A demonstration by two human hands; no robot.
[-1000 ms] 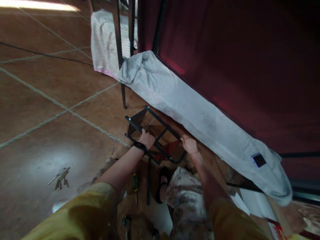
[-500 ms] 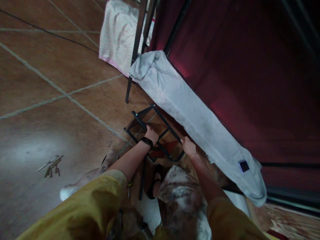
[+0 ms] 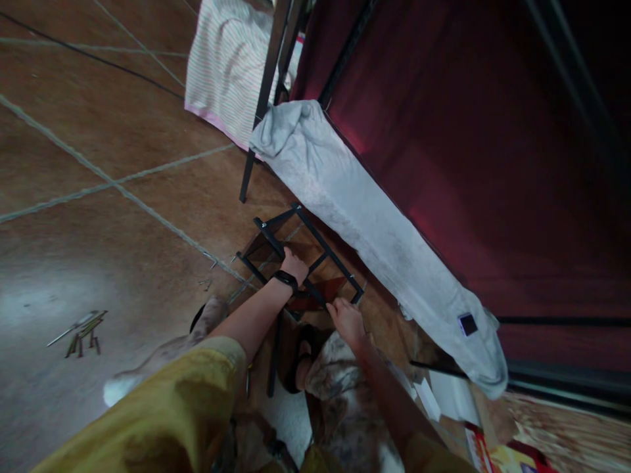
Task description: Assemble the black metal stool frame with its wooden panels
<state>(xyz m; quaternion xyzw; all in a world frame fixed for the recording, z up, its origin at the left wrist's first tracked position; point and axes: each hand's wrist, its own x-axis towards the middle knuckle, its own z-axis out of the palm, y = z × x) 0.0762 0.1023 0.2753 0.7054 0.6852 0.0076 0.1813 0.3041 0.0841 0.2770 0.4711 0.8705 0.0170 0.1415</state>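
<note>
A black metal frame (image 3: 315, 232) of joined bars stands on the tiled floor between my feet and the cloth-covered bench. My left hand (image 3: 294, 267), with a dark band at the wrist, is closed around one of its middle bars. At the near end of that same bar, my right hand (image 3: 348, 320) has its fingers pinched on the frame's corner. A reddish-brown panel (image 3: 329, 287) shows between the bars. Pale bolt heads can be seen at several corners. My right palm and thumb are partly hidden.
Several bolts (image 3: 81, 341) and a thin rod-like tool lie on the floor at left. A phone-like device (image 3: 467, 324) rests on the grey cloth (image 3: 379, 236) over the long bench. A striped towel (image 3: 227, 72), a maroon curtain (image 3: 473, 164) and a cable (image 3: 98, 58) are farther off.
My right hand has shifted left and toward me, from the frame's right corner to the near end of the middle bar. My left hand keeps its hold. The view has swung slightly.
</note>
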